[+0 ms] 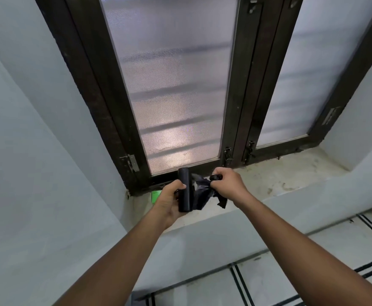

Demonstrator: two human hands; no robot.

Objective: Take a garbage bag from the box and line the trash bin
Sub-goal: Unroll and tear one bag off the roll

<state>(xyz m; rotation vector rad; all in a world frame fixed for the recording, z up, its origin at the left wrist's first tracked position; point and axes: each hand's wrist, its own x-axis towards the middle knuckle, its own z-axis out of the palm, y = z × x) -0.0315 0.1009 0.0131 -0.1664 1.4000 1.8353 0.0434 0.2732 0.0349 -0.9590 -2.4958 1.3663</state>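
Left hand [169,200] grips bag roll [184,191], right hand [226,181] pinches loose bag [201,189] (half unrolled); hard yank may tear plastic off-seam

one head-worn wide-angle view looks forward and down, close on a window sill [291,173].

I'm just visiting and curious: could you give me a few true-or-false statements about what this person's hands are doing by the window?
1. The left hand holds a black roll of bags. True.
2. The right hand is empty. False: its grip is on loose black bag plastic pulled from the roll.
3. The roll lies flat on the window sill. False: it is held roughly upright above the sill.
4. A green item sits on the sill behind the left hand. True.
5. A trash bin is visible. False: none appears in this view.
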